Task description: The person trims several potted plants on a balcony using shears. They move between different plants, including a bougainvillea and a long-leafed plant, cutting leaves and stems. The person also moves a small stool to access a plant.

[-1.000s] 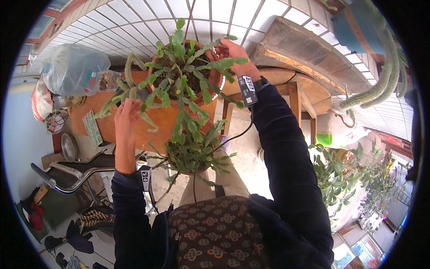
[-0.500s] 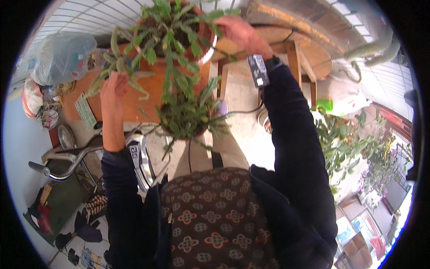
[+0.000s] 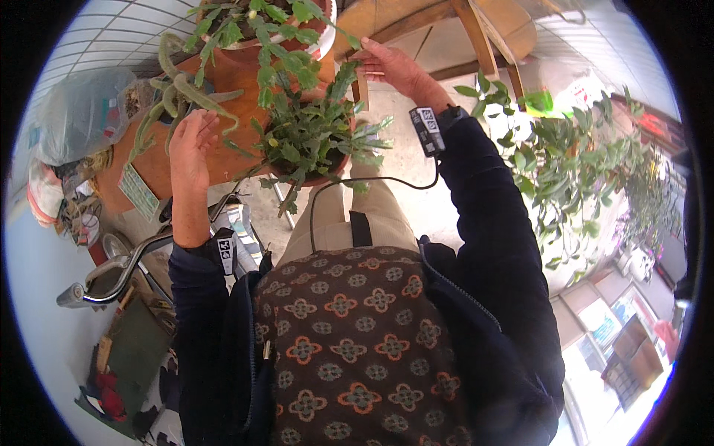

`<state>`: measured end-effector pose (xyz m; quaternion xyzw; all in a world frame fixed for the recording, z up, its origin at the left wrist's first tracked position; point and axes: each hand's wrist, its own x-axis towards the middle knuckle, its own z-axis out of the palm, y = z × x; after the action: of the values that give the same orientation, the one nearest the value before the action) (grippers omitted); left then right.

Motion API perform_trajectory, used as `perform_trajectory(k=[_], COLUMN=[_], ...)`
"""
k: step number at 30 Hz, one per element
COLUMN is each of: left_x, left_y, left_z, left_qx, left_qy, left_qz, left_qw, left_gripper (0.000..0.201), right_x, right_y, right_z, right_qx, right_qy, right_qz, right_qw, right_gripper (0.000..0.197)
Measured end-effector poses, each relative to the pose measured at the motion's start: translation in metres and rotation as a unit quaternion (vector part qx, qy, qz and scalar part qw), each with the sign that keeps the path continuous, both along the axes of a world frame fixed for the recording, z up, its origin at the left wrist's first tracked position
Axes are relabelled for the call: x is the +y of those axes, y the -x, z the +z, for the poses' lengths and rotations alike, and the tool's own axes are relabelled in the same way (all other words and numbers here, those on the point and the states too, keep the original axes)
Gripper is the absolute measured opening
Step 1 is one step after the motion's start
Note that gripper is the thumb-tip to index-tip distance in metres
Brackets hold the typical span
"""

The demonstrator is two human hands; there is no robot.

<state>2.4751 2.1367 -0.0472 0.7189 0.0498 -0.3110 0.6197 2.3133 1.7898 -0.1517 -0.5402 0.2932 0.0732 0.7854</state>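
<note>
A leaf cactus [image 3: 312, 137] with flat, notched green stems grows in a pot at the table's near edge. Behind it, a larger potted leaf cactus [image 3: 271, 18] trails its stems forward over a white-rimmed pot [image 3: 327, 33]. My right hand [image 3: 398, 70] is at the right of these plants, fingers apart, close to a stem tip from the larger one; whether they touch is unclear. On the left, my left hand [image 3: 191, 149] is raised with loosely bent fingers, holding nothing visible. Just beyond it hangs a long-stemmed, finger-like cactus [image 3: 182, 89].
The plants stand on a brown wooden table [image 3: 230, 74]. A wooden stool [image 3: 476, 37] is at the far right, above a leafy green plant [image 3: 561, 160]. Bicycle handlebars [image 3: 111, 286] jut in at left, below a clear plastic bag [image 3: 82, 119]. A black cable [image 3: 379, 178] hangs from my right wrist.
The view has shifted, so the plants sit higher in it. My right hand has drawn back from the larger pot's rim. The left hand's fingers have come slightly away from the finger-like cactus.
</note>
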Motion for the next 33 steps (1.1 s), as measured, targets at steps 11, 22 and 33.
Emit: perform_trajectory(k=[11,22,33], left_x=[-0.008,-0.045,-0.108], left_y=[0.035,0.136,0.442], left_z=[0.017,0.065,0.070], left_qx=[-0.002,-0.171,-0.028], left_qy=[0.028,0.099,0.153], left_qz=[-0.069,-0.136,-0.581], left_qw=[0.997,0.971,0.799], left_gripper=[0.027,0.019,0.032], right_x=[0.068,0.132,0.233], right_y=[0.109,0.184,0.507], right_z=[-0.044,-0.057,-0.005], right_qx=[0.156,0.087,-0.029], right_qy=[0.239,0.349,0.154], right_qz=[-0.079,-0.295,-0.308], right_qw=[0.955,0.885,0.938], right_gripper=[0.055,0.039,0.043])
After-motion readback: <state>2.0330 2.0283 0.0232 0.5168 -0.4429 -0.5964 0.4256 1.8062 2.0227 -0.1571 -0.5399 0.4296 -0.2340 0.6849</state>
